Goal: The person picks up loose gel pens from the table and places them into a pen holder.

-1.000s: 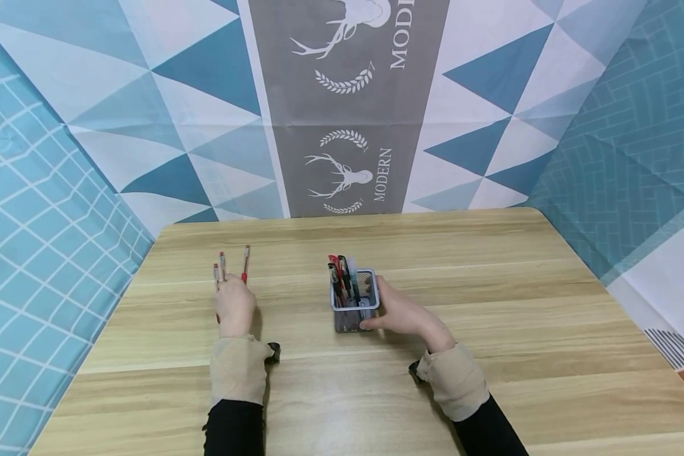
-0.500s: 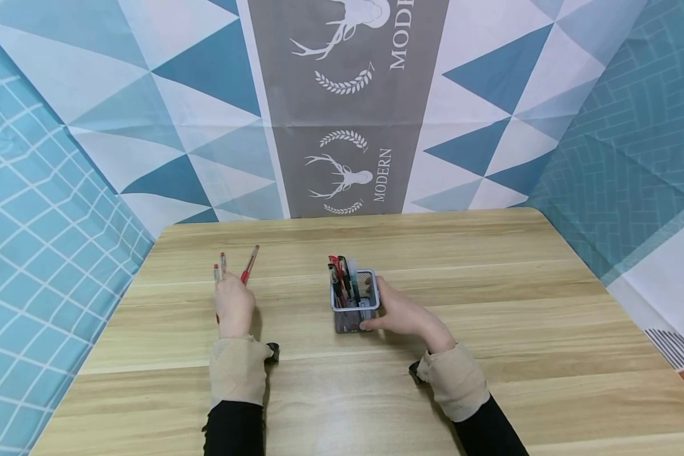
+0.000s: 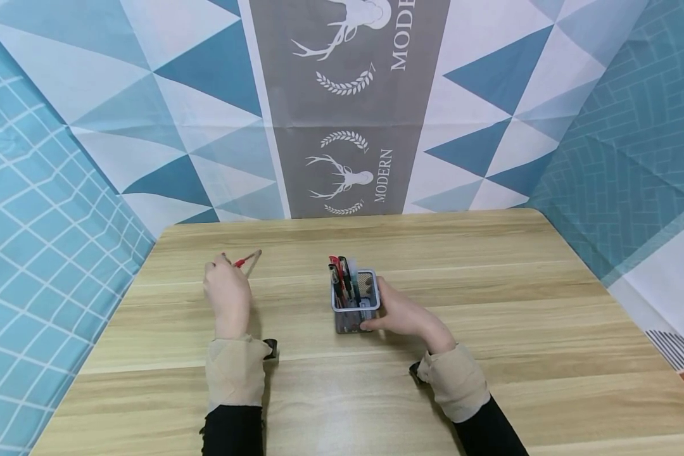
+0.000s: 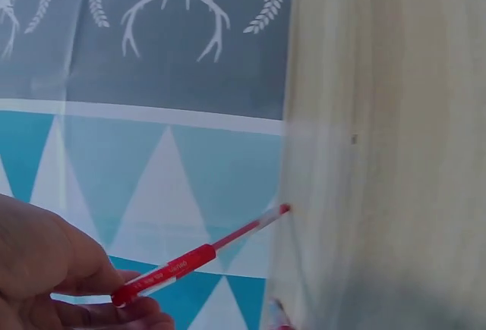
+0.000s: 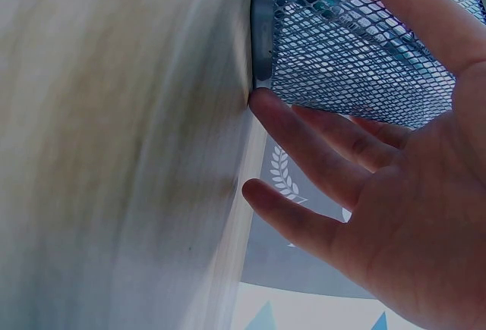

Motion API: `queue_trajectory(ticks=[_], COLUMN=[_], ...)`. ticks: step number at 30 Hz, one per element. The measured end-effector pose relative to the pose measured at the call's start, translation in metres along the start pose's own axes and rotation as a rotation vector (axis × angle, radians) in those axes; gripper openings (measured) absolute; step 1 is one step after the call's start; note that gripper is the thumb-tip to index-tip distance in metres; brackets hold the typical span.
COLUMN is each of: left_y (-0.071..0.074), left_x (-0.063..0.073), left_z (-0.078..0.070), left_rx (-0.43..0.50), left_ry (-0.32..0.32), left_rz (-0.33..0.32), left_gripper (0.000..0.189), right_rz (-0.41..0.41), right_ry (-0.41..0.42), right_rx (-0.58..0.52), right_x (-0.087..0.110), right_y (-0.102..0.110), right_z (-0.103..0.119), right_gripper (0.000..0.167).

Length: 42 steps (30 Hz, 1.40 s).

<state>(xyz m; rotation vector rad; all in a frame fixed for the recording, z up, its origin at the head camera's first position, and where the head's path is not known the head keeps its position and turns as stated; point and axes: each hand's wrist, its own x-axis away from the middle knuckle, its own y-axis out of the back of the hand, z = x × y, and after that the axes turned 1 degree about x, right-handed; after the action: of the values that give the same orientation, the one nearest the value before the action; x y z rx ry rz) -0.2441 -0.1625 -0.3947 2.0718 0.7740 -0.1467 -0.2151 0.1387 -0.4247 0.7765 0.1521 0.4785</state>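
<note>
A red pen [image 3: 246, 260] is pinched in my left hand [image 3: 228, 291], at the left of the table. In the left wrist view the thumb and fingers [image 4: 144, 311] hold the red barrel [image 4: 167, 273] at one end, and its clear tip points away from them. A grey mesh pen holder [image 3: 350, 322] stands near the table's middle with several pens [image 3: 344, 278], black, red and pale blue, leaning in it. My right hand [image 3: 401, 310] grips the holder's right side; in the right wrist view the thumb and fingers lie against the mesh [image 5: 349, 64].
Part of another red-ended pen [image 4: 281, 319] shows at the bottom of the left wrist view; the left hand hides most of that spot in the head view. The wooden table [image 3: 490, 266] meets a patterned wall covering [image 3: 342, 107] at the back.
My left hand has moved forward and slightly left. The red pen, earlier pointing away, has swung to the right and is now held in the fingers. The right hand and holder stay put.
</note>
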Motion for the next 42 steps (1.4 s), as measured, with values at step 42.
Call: queue_trajectory(ticks=[42], left_y=[0.056], left_x=[0.022], left_z=[-0.06], left_rx=[0.293], left_ry=[-0.343], left_rz=[-0.118], left_gripper=[0.029], right_rz=[0.005], right_ry=[0.021], right_rx=[-0.01], right_x=[-0.001], right_y=[0.0], right_z=[-0.002], right_gripper=[0.092])
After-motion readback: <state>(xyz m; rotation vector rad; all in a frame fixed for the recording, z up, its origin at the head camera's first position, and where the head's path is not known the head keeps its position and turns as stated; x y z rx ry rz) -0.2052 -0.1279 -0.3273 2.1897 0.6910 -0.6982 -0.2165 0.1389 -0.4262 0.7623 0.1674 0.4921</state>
